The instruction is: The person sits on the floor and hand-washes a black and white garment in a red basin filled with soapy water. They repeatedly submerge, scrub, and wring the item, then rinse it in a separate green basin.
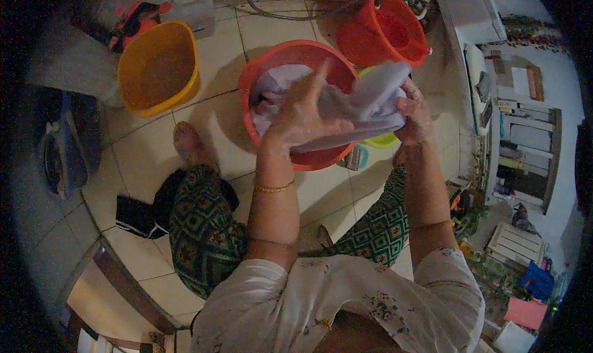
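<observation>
My right hand (414, 114) grips a bunched, light grey wet-looking cloth (380, 89) above the right side of a round red plastic basin (296, 45). My left hand (308, 116), blurred, is over the basin with its fingers spread against or beside the stretched cloth; its palm shows and I cannot tell whether it presses the fabric. More pale cloth (287, 77) lies in the basin. Partly hidden behind the cloth is a yellow-green basin (383, 141). A small brush-like object (354, 157) rests on the floor by the red basin.
A yellow plastic tub (195, 75) stands on the tiled floor at the upper left. A red bucket (361, 40) is tilted at the upper right, near a grey hose (287, 17). Dark cloth (134, 214) lies by my left leg. Shelves (530, 135) are at the far right.
</observation>
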### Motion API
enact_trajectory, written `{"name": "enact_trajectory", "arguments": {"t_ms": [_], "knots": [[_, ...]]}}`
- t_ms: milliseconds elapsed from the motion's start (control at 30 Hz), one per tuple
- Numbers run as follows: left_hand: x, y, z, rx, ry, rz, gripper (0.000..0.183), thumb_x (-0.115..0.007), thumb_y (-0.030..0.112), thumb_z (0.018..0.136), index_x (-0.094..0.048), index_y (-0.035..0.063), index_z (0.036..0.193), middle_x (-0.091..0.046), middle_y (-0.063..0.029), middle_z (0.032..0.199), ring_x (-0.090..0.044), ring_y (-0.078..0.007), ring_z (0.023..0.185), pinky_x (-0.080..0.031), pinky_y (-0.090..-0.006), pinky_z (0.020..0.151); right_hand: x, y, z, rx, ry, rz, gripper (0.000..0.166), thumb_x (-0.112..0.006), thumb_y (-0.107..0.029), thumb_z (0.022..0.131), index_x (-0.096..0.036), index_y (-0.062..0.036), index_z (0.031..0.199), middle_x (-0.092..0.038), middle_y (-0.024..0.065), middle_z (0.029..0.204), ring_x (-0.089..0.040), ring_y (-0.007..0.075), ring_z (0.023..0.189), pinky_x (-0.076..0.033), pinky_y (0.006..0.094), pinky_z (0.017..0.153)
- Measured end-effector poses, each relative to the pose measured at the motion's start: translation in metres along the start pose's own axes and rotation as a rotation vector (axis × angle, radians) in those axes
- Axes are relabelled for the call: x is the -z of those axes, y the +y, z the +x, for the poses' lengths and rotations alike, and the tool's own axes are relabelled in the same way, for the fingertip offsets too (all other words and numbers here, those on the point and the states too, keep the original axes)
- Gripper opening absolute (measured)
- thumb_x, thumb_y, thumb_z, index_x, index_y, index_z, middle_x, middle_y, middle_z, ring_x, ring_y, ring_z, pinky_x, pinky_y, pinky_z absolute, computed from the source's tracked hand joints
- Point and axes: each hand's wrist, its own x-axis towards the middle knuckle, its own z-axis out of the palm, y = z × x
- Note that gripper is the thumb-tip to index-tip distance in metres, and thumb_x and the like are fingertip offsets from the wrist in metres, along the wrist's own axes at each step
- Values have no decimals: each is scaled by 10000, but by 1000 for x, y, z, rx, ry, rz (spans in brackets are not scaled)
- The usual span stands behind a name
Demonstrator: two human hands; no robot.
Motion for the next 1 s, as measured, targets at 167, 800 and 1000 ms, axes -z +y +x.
{"name": "enact_trajectory", "arguments": {"t_ms": [167, 800, 1000], "knots": [[-3, 36, 20, 356, -88, -211, 432, -685, 289, 683, -555, -19, 958, -615, -133, 789, -599, -239, 704, -465, -328, 658, -4, 1, 13, 99, -141, -552, 562, -675, -196, 653, -438, -24, 1133, -483, 84, 1101, -473, 190, 989, -386, 312, 851], [15, 16, 18, 150, 517, -1443, 491, -595, 318, 762, -442, 97, 1173, -472, -67, 1184, -454, -267, 1074, -350, -439, 928, 3, -30, -45, 218, 17, 371, 446, -590, -276, 748, -446, -60, 1110, -483, 145, 1105, -507, 291, 946, -416, 441, 818], [-10, 1, 12, 755, 439, -778, 379, -525, 289, 809, -467, 49, 1097, -491, -72, 1099, -502, -247, 950, -392, -393, 853, -53, 4, 36, 546, -115, -1148, 545, -609, -264, 709, -421, -40, 1169, -463, 135, 1136, -497, 295, 988, -392, 410, 854]]}}
